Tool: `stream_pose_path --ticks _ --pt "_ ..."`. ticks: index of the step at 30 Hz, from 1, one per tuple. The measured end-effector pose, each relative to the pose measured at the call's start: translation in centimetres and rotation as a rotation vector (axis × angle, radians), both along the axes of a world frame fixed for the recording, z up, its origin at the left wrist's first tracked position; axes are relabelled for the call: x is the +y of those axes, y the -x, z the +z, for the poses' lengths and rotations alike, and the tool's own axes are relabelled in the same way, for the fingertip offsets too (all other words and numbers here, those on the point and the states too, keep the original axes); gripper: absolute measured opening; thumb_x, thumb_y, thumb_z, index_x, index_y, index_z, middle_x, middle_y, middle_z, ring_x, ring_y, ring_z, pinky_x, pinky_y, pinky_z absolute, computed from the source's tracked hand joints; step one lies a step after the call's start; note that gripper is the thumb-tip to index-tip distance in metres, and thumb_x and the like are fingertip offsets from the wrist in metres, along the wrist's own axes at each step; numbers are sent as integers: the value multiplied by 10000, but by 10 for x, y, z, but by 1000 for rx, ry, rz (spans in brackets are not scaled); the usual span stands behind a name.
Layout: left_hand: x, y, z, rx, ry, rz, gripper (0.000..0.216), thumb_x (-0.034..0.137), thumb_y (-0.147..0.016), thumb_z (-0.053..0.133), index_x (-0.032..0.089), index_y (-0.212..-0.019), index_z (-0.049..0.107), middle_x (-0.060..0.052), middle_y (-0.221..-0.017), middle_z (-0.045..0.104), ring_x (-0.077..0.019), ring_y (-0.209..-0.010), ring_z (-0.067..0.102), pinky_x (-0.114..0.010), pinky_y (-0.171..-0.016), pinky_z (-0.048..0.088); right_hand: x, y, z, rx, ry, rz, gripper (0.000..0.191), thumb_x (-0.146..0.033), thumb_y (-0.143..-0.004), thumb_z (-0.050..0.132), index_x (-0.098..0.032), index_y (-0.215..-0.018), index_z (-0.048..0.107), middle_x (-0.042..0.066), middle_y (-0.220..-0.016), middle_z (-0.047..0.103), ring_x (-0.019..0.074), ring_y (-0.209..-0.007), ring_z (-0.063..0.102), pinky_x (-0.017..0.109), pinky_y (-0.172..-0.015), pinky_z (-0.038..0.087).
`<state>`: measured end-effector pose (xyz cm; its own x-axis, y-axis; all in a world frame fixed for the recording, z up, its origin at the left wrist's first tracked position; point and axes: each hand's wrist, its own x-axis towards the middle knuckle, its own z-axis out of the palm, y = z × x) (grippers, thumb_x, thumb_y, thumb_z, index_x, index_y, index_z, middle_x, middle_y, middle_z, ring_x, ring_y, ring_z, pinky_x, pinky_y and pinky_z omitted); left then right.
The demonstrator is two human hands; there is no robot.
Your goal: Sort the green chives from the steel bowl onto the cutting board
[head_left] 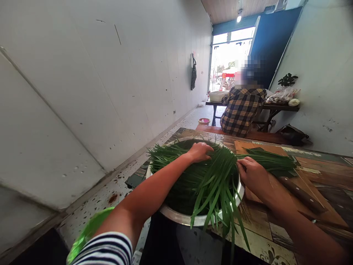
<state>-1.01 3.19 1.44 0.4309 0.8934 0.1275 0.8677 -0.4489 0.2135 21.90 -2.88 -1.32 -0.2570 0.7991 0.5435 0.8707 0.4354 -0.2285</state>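
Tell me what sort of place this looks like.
Probably a small eatery or food shop: a metal basin of long green leaves sits beside a cutting board with a knife on it, and a tall, bright entrance looks outdoors.

Long green leaves (215,176) hang over a metal basin (176,216).

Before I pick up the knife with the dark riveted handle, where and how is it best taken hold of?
Probably by the dark riveted handle, coming from the near right: its broad end points that way, while its other end slants towards the bunch of long green leaves. The blade is hard to see.
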Motion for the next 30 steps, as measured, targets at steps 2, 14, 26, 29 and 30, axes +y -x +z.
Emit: stream_pose_path --ticks 2,14,26,29,30 --pt "-1 -1 2 -3 -67 -26 350 305 -716 643 280 -1064 683 -49 -1066 638 -228 -1009 574 -349 -906 412 0 0 0 -6 0 2 282 -277 -879 413 -156 -833 664 61 -842 655 169 -742 596 275 -681 418" --pt "-1 -1 1 99 21 -22 240 213 -731 574 218 -912 733 -45 -939 704 -196 -915 621 -273 -832 453 1 -1 -1 -2 3 7 262 -268 -874 432 -154 -836 665 59 -838 652 171 -752 595 269 -686 413" --pt "3 -4 -1 -501 64 77 218 220 -767 540 119 -833 722 -47 -768 714 -135 -719 621 -226 -720 476 -1 1 3 -3 30 12 263 -265 -869 428 -159 -811 662 57 -812 641 161 -714 588 267 -664 413" --pt "4 -5 -4 -629 109 88 227 245 -741 589 122 -875 725 -48 -792 717 -135 -735 622 -227 -717 479 -1 0 3 -1 42 8 267 -268 -871 421 -159 -812 658 56 -824 637 159 -717 583 267 -660 411" --pt "5 -4 -5 -668 121 89 233 247 -725 609 121 -882 726 -52 -805 718 -136 -742 624 -227 -719 480 -1 0 2 -1 44 6 270 -269 -873 418 -158 -815 658 57 -826 635 159 -720 582 268 -663 411"
